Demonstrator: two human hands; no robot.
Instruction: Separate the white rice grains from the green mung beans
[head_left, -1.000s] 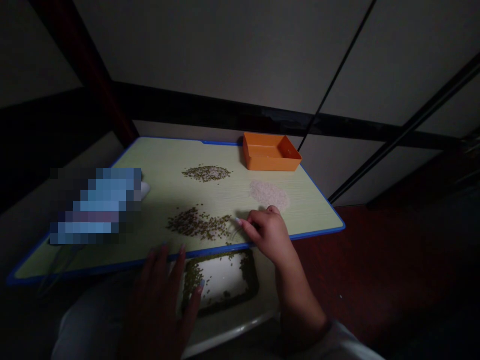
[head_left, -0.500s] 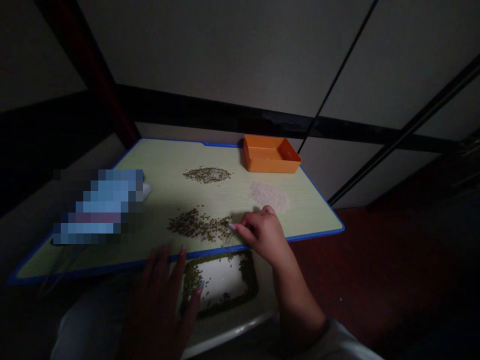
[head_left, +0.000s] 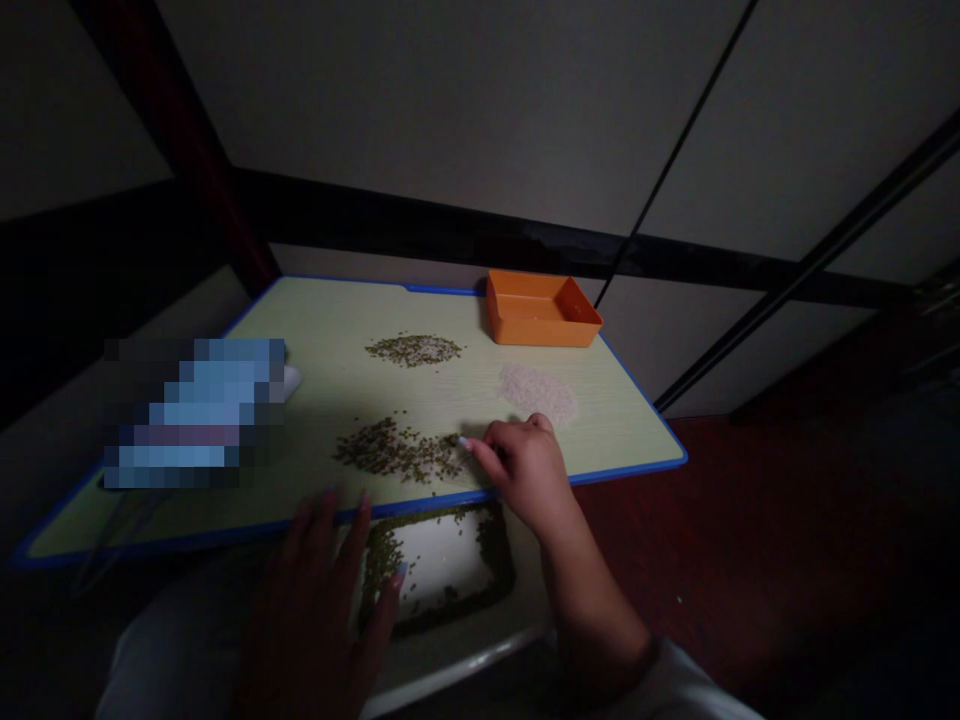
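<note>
My right hand [head_left: 525,468] is closed over the front of a yellow-green board [head_left: 315,330]. Its fingers curl under, and its thumb points left at the edge of a loose pile of dark green and brown beans [head_left: 386,448]. Whether anything sits in its fingers is hidden. My left hand [head_left: 322,590] lies in shadow with fingers spread, its fingertips near the board's blue front edge. The left thumb reaches over a white tray [head_left: 446,550] with small green beans along its sides. Just beyond my right hand is a heap of pale, rice-like grains [head_left: 538,390].
A second pile of green and whitish grains [head_left: 415,349] lies farther back on the board. An orange bin [head_left: 546,330] stands at the back right corner. A pixelated blue object [head_left: 202,410] rests at the left. Pale panels [head_left: 465,110] rise behind the board.
My right thumb has shifted slightly away from me along the edge of the bean pile. My left hand has stayed almost in place.
</note>
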